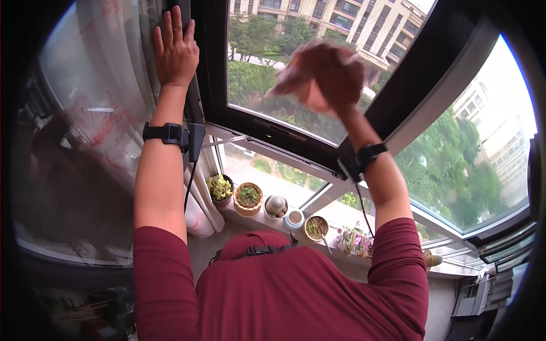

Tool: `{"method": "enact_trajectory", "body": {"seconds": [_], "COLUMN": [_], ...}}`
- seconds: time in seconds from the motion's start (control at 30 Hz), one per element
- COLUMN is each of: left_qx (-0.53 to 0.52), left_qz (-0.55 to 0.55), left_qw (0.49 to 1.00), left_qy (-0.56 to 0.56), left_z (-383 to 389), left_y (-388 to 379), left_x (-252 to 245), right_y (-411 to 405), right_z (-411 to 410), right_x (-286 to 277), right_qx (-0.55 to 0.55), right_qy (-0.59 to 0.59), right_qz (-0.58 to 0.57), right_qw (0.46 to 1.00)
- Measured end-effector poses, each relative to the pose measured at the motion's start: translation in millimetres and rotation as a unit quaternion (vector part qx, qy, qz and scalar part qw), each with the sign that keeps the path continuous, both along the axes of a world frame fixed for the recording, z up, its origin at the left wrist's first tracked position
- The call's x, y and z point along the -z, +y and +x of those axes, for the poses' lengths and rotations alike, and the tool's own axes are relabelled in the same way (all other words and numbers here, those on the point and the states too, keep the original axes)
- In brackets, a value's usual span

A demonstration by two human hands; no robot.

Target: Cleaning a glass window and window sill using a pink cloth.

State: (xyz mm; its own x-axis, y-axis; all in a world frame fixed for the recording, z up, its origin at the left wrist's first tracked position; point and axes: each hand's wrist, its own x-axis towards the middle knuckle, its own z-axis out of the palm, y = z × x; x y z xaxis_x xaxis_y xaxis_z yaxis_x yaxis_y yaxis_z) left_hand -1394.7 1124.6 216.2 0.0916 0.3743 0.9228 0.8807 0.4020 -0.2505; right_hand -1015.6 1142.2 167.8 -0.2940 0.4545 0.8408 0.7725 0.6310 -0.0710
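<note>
My left hand (pixel 175 55) lies flat with fingers spread against the dark window frame (pixel 213 64) at the upper left. Held in my right hand (pixel 341 79) is a crumpled brownish-pink cloth (pixel 294 76), blurred by motion, in front of the glass pane (pixel 256 81) of a tilted, dark-framed window sash. Part of the cloth spreads out to the left of the fingers. A black strap with a small device sits on each wrist. The sash's lower rail has a slotted fitting (pixel 279 130), and a metal stay arm (pixel 226 141) joins near it.
Below the sash, a sill holds several potted plants, among them a yellow-green plant (pixel 219 187), a cactus (pixel 276 206) and a pink-leaved plant (pixel 356 241). A pale curtain (pixel 204 204) hangs left. Another window pane (pixel 460 162) stands right. Cables hang from both wrist devices.
</note>
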Motion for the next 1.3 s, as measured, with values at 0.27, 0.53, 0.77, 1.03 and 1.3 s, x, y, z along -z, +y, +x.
{"method": "enact_trajectory", "body": {"seconds": [0.27,0.53,0.77,1.03,1.3], "left_qx": [0.034,0.053,0.052,0.034,0.033], "left_qz": [-0.002,-0.002,0.001,0.023,0.006], "left_qw": [0.999,0.998,0.998,0.999,0.999], "left_qy": [-0.009,-0.02,-0.025,0.005,-0.018], "left_z": [-0.5,-10.8,-13.7,-8.9,-14.0], "left_y": [-7.2,-10.8,-8.3,-6.1,-8.4], "left_x": [-8.1,-2.2,0.5,-1.6,3.8], "right_y": [-48.0,2.6,34.1,58.0,10.7], "right_z": [-13.3,-9.7,-9.5,-72.1,-196.3], "right_x": [40.3,-171.9,-371.2,-466.6,-388.9], "right_qx": [-0.081,0.226,0.226,0.158,0.211], "right_qy": [-0.206,-0.191,-0.068,0.035,-0.107], "right_qz": [-0.059,0.304,0.438,0.417,0.313], "right_qw": [0.973,0.905,0.868,0.895,0.92]}}
